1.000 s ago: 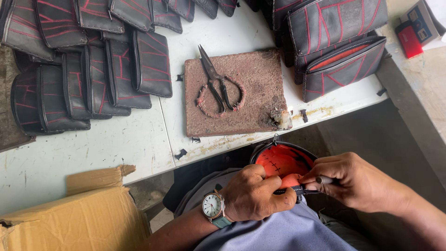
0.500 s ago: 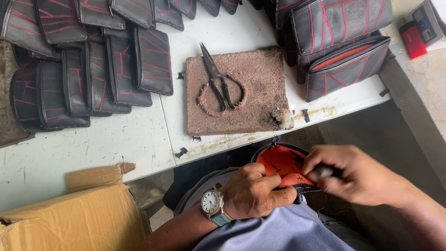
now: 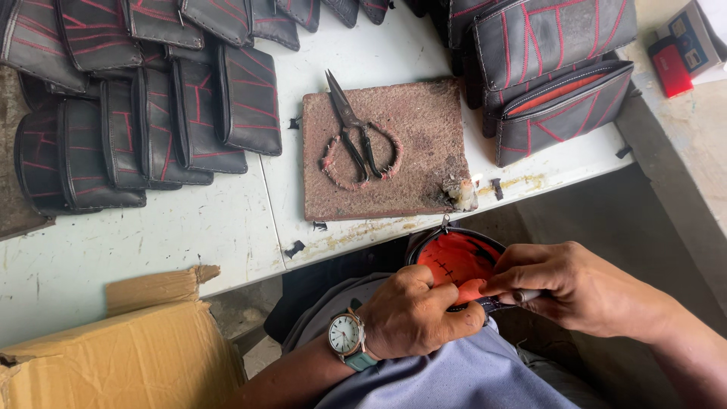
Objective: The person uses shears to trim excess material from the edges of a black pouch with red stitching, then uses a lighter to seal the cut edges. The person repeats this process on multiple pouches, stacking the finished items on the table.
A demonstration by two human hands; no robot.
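Hands at work over a lap, below the near edge of a white counter (image 3: 174, 242): the left hand (image 3: 413, 314), a wristwatch (image 3: 347, 335) on its wrist, is curled shut around the lower rim of an open black pouch (image 3: 454, 261) with a bright orange lining, thumb pressed against the lining. The right hand (image 3: 575, 288) is pinched closed at the same rim, fingertips meeting the left thumb; a small dark, rod-like thing shows under its fingers, too hidden to make out. The pouch sits between both hands, just below the counter edge, its mouth facing up, a zip pull at its far lip.

Straight beyond the pouch, on the counter, lies a worn brown board (image 3: 390, 151). On the board rest black scissors (image 3: 352, 129), blades pointing away from the person, handles wrapped in reddish cord. A pale stub (image 3: 462, 193) sits at the board's near right corner. Left of the board, finished black pouches with red stitching (image 3: 144, 113) stand in overlapping rows. Right of the board, larger black bags (image 3: 556, 68) with red seams are stacked, one with an open orange-lined zip. Beyond those bags, off the counter's right end, lies a small red box (image 3: 670, 64). Left of the person's lap, under the counter edge, stands a cardboard box (image 3: 121, 348), one flap up.
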